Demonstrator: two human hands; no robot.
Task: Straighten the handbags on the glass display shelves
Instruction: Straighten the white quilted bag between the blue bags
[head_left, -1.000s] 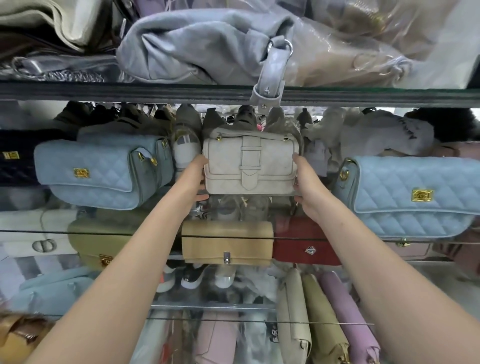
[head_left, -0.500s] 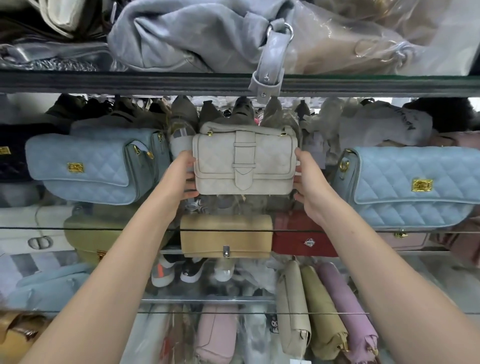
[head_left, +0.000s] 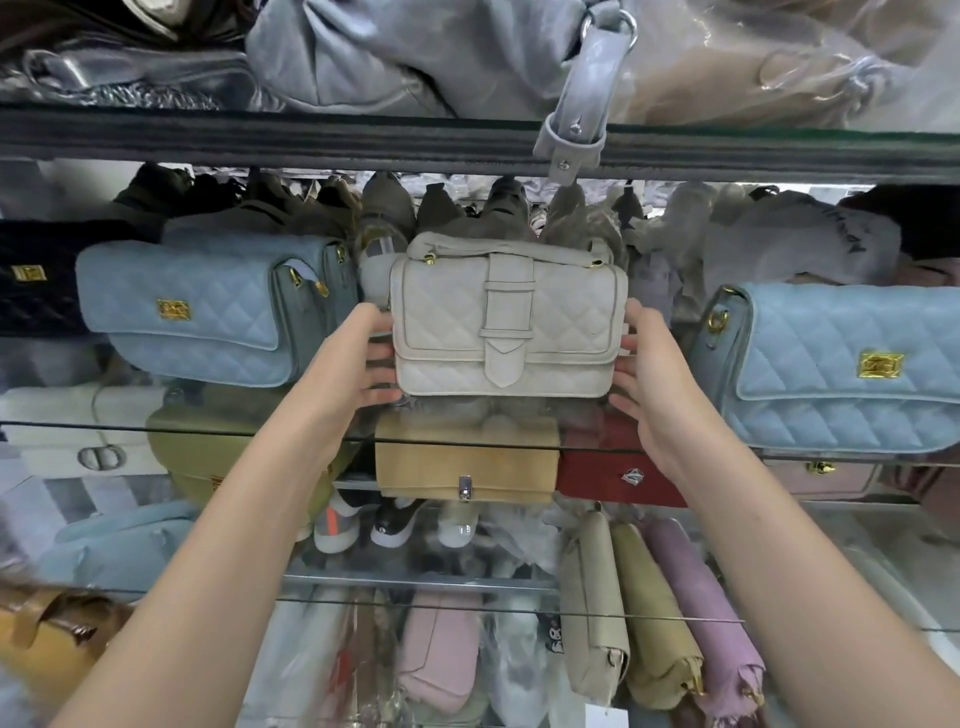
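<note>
On the middle glass shelf (head_left: 104, 427), a cream handbag (head_left: 506, 322) with a quilted front and a buckled strap down its flap stands upright and faces forward, between two light blue quilted bags. The left blue bag (head_left: 208, 312) sits just beside it with a gold clasp on its flap; the right blue bag (head_left: 841, 364) is a little further off and carries the same kind of clasp. The left hand (head_left: 358, 364) grips the cream handbag's left end, thumb high against the side and fingers curled in at the lower corner. The right hand (head_left: 649, 374) grips the right end in the same way, with its fingertips on the bag's edge. Whether the bag's base rests on the glass or is lifted just clear cannot be told. Below, seen through the glass, a tan clutch (head_left: 467, 467) with a silver catch lies directly under the cream handbag, and a red bag (head_left: 613, 473) touches it on the right. Above, a grey strap (head_left: 576, 104) with a metal ring hangs over the dark edge of the upper shelf (head_left: 311, 140).
</note>
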